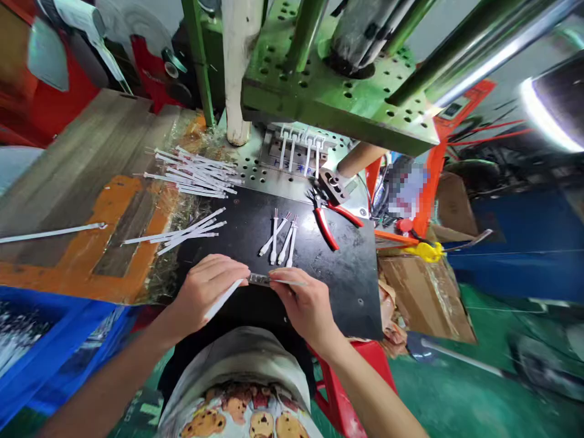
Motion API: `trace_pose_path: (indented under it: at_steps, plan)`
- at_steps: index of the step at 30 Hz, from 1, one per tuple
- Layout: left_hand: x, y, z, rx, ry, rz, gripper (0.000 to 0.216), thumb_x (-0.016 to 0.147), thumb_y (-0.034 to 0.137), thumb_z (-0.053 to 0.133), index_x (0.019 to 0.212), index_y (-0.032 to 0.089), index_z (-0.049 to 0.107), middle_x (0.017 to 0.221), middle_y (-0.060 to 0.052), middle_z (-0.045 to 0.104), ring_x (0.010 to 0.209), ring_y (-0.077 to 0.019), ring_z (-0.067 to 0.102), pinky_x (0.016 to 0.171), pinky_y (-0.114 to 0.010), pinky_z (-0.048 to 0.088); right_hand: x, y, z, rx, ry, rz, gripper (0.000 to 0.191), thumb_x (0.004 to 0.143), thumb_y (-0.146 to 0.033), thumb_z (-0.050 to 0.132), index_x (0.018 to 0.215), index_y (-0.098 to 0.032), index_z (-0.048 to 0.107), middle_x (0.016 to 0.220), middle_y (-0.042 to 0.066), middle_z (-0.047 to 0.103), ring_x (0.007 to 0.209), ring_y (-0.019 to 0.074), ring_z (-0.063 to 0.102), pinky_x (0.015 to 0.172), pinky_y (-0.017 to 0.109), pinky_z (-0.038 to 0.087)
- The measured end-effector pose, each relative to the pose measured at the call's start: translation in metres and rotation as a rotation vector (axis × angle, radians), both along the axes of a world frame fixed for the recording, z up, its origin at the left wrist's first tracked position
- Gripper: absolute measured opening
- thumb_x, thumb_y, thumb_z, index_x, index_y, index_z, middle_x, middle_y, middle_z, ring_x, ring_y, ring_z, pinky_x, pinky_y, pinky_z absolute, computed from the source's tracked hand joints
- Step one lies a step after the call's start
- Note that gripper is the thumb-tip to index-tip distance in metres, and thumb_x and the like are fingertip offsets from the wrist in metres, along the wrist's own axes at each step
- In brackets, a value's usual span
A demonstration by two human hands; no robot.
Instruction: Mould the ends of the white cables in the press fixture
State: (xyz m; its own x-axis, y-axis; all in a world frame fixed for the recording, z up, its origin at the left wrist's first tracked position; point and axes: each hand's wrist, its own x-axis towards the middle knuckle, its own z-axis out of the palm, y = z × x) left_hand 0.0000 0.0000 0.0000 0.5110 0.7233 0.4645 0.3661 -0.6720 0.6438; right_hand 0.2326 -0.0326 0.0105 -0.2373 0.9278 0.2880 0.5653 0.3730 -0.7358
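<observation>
My left hand [207,289] is closed in a pinch on a flat white cable [227,297] above the front of the black worktop. My right hand [306,303] pinches another thin white cable [288,281]. Between the fingertips of both hands spans a small, shiny, see-through piece [260,279], too small to make out exactly. Just beyond the hands lie several short white cables [274,240] with bare wire ends. Red-handled cutting pliers [326,228] rest to their right. A few longer white cables [191,231] lie left of centre.
A green press [337,103] stands over a metal plate, with several white cables in its fixture [298,152]. A pile of white cables [196,173] lies at the left. Cardboard boxes [424,292] and a red stool [374,365] are at the right; a blue bin [68,359] is at the left.
</observation>
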Motion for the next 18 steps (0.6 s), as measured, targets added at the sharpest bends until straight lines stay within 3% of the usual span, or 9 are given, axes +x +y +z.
trace_pose_path:
  at_steps: [5, 12, 15, 18]
  plan:
    - [0.01, 0.004, 0.007, -0.007, 0.143, -0.019, 0.014, 0.091, 0.01, 0.059, 0.103, 0.016, 0.062, 0.099, -0.006, 0.071, 0.094, -0.0186, 0.066, 0.089, -0.035, 0.047, -0.012, -0.005, -0.011, 0.103, 0.003, -0.045, 0.012, 0.094, -0.01, 0.057, 0.098, -0.02, 0.064, 0.095, 0.006, 0.073, 0.084, 0.0155, 0.069, 0.075, 0.028, 0.058]
    - [0.007, -0.002, 0.012, 0.024, 0.153, -0.018, 0.015, 0.091, 0.009, 0.061, 0.105, 0.016, 0.06, 0.1, -0.005, 0.072, 0.093, -0.0168, 0.066, 0.085, -0.034, 0.046, -0.009, -0.005, -0.01, 0.195, -0.104, 0.113, 0.017, 0.094, -0.007, 0.054, 0.106, -0.017, 0.061, 0.098, 0.011, 0.07, 0.092, 0.0192, 0.065, 0.08, 0.034, 0.057]
    - [0.007, -0.003, 0.017, 0.108, 0.286, -0.004, 0.012, 0.093, 0.01, 0.057, 0.104, 0.013, 0.061, 0.102, -0.007, 0.072, 0.093, -0.0189, 0.066, 0.084, -0.037, 0.045, -0.001, -0.001, -0.006, 0.153, -0.104, 0.178, 0.017, 0.094, -0.006, 0.053, 0.106, -0.016, 0.061, 0.099, 0.011, 0.069, 0.092, 0.0195, 0.064, 0.081, 0.034, 0.056]
    - [0.009, -0.002, 0.018, 0.173, 0.371, 0.001, 0.009, 0.094, 0.012, 0.054, 0.099, 0.012, 0.063, 0.097, -0.006, 0.072, 0.089, -0.0193, 0.065, 0.08, -0.037, 0.045, 0.009, 0.018, 0.009, -0.013, -0.176, 0.347, 0.022, 0.094, -0.004, 0.048, 0.105, -0.017, 0.062, 0.098, 0.008, 0.068, 0.087, 0.0178, 0.064, 0.078, 0.03, 0.054]
